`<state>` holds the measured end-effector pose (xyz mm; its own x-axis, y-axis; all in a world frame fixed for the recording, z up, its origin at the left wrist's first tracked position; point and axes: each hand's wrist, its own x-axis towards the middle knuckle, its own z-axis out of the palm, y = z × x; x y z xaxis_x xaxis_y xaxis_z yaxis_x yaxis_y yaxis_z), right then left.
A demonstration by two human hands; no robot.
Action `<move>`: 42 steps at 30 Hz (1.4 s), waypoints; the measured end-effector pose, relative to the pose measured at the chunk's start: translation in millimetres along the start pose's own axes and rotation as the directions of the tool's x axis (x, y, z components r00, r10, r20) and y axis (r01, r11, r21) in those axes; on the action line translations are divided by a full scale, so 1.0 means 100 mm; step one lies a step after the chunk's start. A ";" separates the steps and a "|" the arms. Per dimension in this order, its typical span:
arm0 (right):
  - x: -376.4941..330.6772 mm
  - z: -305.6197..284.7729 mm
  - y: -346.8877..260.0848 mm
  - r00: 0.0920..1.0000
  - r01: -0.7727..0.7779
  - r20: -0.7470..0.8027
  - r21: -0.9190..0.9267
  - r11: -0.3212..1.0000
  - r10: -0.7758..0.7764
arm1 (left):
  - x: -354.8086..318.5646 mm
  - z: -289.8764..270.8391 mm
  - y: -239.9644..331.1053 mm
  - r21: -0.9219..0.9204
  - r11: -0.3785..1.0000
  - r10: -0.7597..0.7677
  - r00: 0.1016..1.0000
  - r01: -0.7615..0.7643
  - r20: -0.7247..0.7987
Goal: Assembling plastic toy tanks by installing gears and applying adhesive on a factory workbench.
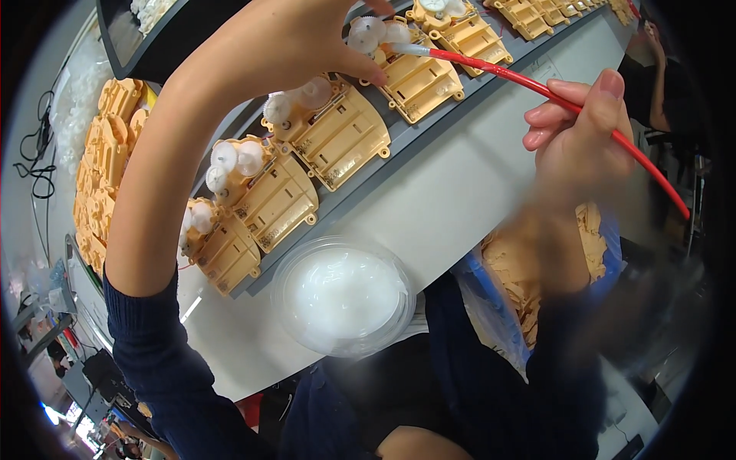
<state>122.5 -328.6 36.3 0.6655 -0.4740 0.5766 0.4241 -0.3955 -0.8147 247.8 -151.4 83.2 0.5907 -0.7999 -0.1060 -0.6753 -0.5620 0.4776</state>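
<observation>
My right hand grips a thin paintbrush with a long red handle, and its pale tip reaches the white gears of a yellow plastic housing. Spread apart, the thumb and a finger of my left hand frame those white gears, the thumb at the housing's edge. More yellow housings with white gears, such as the one nearer me, stand in a slanting row on a long grey tray. Close to my body sits a round clear tub of white, glossy paste.
Yellow plastic parts are heaped at the left, beside a clear bag of white pieces. A black bin stands at the far left. Below my right arm, a blue-lined container holds yellow pieces. Another person's arm shows at the right.
</observation>
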 end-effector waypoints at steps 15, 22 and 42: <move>0.01 0.09 -0.24 0.997 -0.047 -0.075 -0.272 0.961 0.027 | 0.05 -0.03 0.06 -0.028 0.999 -0.042 0.997 0.044 0.071; 0.05 0.04 -0.18 0.998 0.061 0.043 -0.197 0.978 -0.054 | 0.05 -0.02 -0.01 0.010 1.000 0.017 0.998 -0.018 0.055; 0.24 -0.19 -0.16 0.986 0.098 -0.106 -0.269 0.958 -0.131 | 0.12 -0.09 0.15 0.047 0.996 -0.079 0.989 0.074 0.123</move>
<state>120.2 -348.9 64.7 0.5356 -0.4988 0.6814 0.3063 -0.6372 -0.7073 248.4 -167.2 96.6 0.5834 -0.7727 -0.2502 -0.6496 -0.6288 0.4273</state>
